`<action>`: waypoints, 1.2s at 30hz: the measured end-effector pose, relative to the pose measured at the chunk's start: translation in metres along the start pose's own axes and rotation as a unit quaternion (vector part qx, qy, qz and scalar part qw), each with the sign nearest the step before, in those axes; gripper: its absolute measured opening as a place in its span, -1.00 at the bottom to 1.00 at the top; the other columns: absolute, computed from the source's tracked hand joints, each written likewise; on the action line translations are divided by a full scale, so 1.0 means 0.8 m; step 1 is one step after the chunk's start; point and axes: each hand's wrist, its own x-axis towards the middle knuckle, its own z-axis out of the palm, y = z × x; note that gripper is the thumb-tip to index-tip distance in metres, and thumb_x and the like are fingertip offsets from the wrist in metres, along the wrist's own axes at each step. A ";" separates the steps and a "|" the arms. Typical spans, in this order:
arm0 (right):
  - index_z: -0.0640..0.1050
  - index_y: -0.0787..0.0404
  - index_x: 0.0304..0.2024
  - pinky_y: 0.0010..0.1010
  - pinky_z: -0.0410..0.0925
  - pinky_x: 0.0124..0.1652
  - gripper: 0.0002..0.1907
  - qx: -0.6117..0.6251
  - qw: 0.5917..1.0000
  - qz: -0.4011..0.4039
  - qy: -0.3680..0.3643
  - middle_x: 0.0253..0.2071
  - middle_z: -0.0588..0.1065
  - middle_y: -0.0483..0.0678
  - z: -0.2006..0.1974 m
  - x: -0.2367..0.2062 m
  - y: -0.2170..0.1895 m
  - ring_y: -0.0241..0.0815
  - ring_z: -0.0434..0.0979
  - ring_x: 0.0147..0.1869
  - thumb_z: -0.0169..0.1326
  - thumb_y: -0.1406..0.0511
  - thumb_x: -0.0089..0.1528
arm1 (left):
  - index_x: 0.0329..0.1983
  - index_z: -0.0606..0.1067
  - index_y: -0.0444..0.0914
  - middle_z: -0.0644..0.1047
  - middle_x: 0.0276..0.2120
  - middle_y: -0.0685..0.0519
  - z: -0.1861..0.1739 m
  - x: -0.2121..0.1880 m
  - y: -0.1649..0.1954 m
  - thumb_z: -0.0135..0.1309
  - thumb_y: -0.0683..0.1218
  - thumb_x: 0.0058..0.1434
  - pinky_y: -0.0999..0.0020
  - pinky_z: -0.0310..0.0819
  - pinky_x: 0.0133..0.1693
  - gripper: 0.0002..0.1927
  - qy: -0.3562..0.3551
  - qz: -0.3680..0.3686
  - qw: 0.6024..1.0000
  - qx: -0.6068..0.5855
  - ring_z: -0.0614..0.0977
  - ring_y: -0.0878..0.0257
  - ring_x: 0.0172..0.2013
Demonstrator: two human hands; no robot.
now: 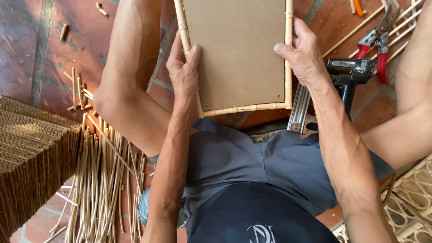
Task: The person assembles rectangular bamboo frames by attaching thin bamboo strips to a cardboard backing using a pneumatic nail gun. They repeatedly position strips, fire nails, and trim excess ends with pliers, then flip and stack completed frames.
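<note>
Brown board [237,49] framed in rattan being held above the lap, left hand [183,72] gripping its left rail, right hand [302,56] clasping the right rail, black nail gun [348,74] lying just beside.

Framed panel [238,54] between both hands, cane strips [101,180] left, nail gun [346,76] and probably pruners [378,47] right

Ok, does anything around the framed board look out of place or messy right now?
Nothing damaged. Both hands, left and right, hold the cane-framed board squarely. Short cane offcuts lie scattered on the tile floor, and red-handled shears lie beside the black nail gun.
</note>
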 end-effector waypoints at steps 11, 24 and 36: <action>0.21 0.39 0.46 -0.43 0.51 0.07 -0.19 0.047 0.998 0.031 -0.015 0.20 0.51 0.00 -0.017 -0.013 -0.011 -0.26 0.60 0.07 0.15 0.44 0.17 | 0.56 0.13 -0.22 0.15 0.38 -0.25 0.039 -0.050 0.032 0.19 -0.06 0.31 0.03 0.14 0.38 -0.20 0.099 0.053 0.861 0.497 0.19 -0.11 0.39; 0.25 0.34 0.49 -0.39 0.44 0.13 -0.18 0.109 0.992 0.069 0.005 0.21 0.49 0.06 -0.010 0.006 -0.019 -0.23 0.53 0.13 0.20 0.38 0.18 | 0.59 0.03 -0.29 -0.04 0.57 -0.07 0.134 0.058 0.043 -0.13 0.37 0.41 -0.18 -0.45 0.50 -0.09 -0.185 0.172 0.724 0.642 -0.11 0.07 0.57; 0.20 0.32 0.51 -0.39 0.39 0.21 -0.14 0.164 0.985 0.055 0.000 0.23 0.48 0.07 -0.005 -0.009 -0.016 -0.24 0.53 0.21 0.20 0.39 0.19 | 0.54 0.13 -0.38 0.01 0.55 -0.16 0.123 0.038 0.029 -0.04 0.33 0.37 -0.19 -0.38 0.48 -0.09 -0.165 0.209 0.729 0.630 -0.06 0.01 0.55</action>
